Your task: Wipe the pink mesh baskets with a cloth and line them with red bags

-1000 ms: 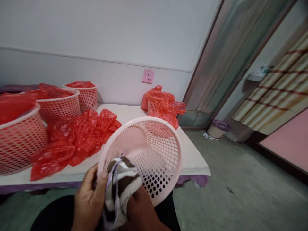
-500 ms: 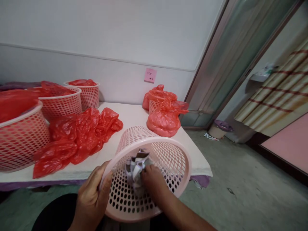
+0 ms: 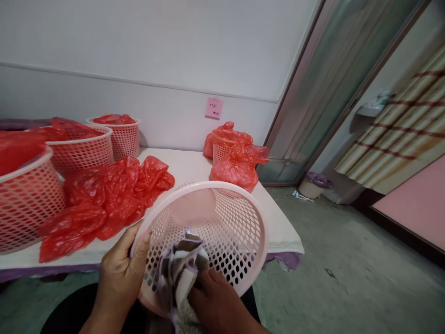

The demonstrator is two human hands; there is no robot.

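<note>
A pink plastic mesh basket (image 3: 239, 208) is tipped on its side, its mouth facing me. My left hand (image 3: 121, 273) is closed round the left of its rim, thumb inside. My right hand (image 3: 215, 301) grips a crumpled cloth (image 3: 181, 264) at the basket's mouth. The cloth is patterned in white, brown and grey with purple edging. Its lower end hangs over the near rim. Part of my right hand's fingers is hidden by the cloth.
Crumpled red plastic bags (image 3: 114, 199) lie on the white-covered table (image 3: 281, 227). Several bag-lined baskets (image 3: 78, 153) stand at the left. Tied red bags (image 3: 234, 167) sit at the back right. A bin (image 3: 313, 185) stands on the floor by the glass door (image 3: 330, 79).
My right hand has drawn the cloth toward me, from inside the basket to its near rim. The basket's mouth has turned upward a little and shifted left in view.
</note>
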